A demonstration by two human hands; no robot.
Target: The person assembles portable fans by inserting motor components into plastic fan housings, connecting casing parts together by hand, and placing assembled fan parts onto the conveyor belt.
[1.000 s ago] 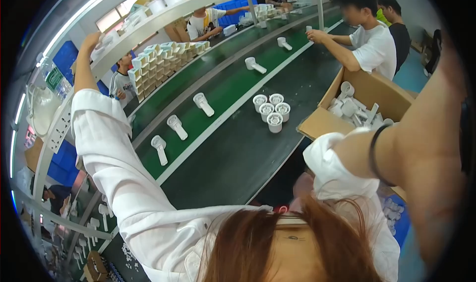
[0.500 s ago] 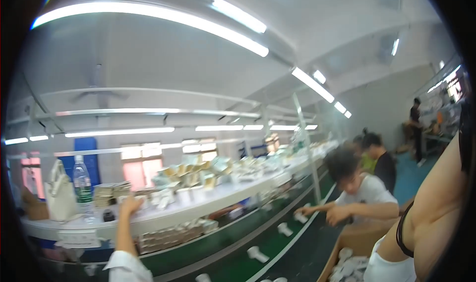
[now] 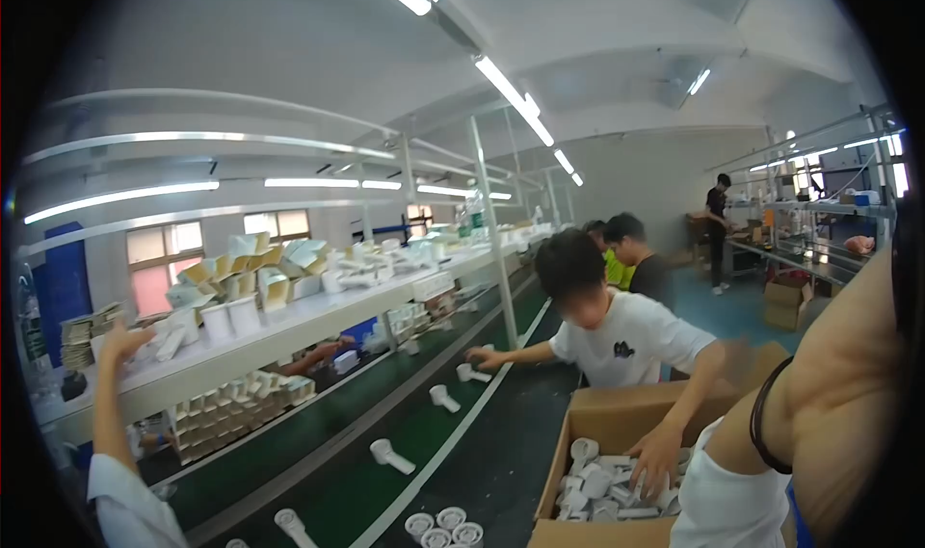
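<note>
My left hand (image 3: pixel 125 341) reaches up to the white shelf (image 3: pixel 289 341) above the conveyor, its fingers apart with nothing visible in them. It is close to a stack of flat cardboard pieces (image 3: pixel 87 339) and white plastic parts (image 3: pixel 170 342); whether it touches them I cannot tell. My right arm (image 3: pixel 829 404), with a black band around it, is raised close at the right edge, and its hand lies outside the picture. White parts with round heads (image 3: pixel 391 456) lie spaced along the green conveyor belt (image 3: pixel 332 490). Round white parts (image 3: pixel 448 527) are grouped at the near edge.
A co-worker (image 3: pixel 617 326) in a white shirt reaches one hand to the belt, the other into a cardboard box (image 3: pixel 578 423) of white parts. Open small boxes (image 3: pixel 251 264) pile on the shelf. A metal post (image 3: pixel 493 240) rises beside the belt. More people stand beyond.
The view has swung right and down, so the shelf and my left hand sit farther left. The co-worker's one hand has moved into the cardboard box. My right arm stays raised.
</note>
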